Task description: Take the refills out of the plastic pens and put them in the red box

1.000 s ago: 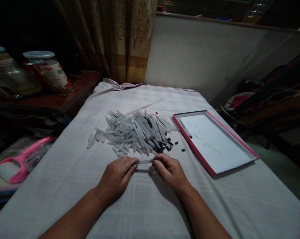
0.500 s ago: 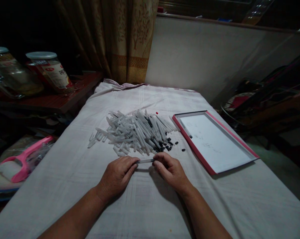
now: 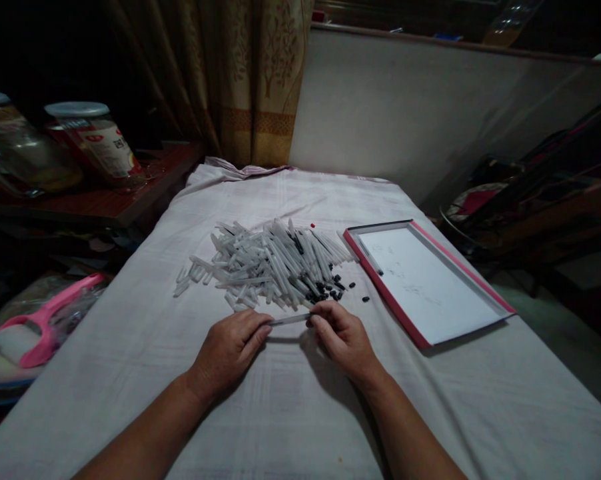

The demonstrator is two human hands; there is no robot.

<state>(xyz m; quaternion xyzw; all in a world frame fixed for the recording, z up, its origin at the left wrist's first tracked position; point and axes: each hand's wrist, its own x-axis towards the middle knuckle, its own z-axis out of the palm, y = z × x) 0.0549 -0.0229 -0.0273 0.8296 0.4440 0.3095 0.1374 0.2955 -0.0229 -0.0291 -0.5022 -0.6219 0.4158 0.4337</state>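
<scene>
A slim translucent pen [image 3: 290, 320] is held level between both hands, just in front of a heap of pen parts. My left hand [image 3: 233, 343] pinches its left end, and my right hand [image 3: 343, 340] grips its right end; the fingertips hide both ends. Beyond them lies the heap of clear pen barrels and caps [image 3: 265, 260], with dark pieces mixed in. Small black plugs [image 3: 333, 290] are scattered at its right edge, nearest my right hand. One small red piece [image 3: 313, 225] lies behind the heap.
A shallow red-edged box lid [image 3: 425, 287] lies at the right, with scribbles on its white base and a pen [image 3: 370, 257] inside its left edge. White cloth [image 3: 260, 427] covers the table. Jars [image 3: 93, 143] stand on a wooden cabinet [image 3: 145, 193] at left, above a pink-handled item [image 3: 40, 320].
My left hand has shifted slightly left, and more of the pen shows between the hands. The pen now tilts a little, its right end higher. The heap looks unchanged.
</scene>
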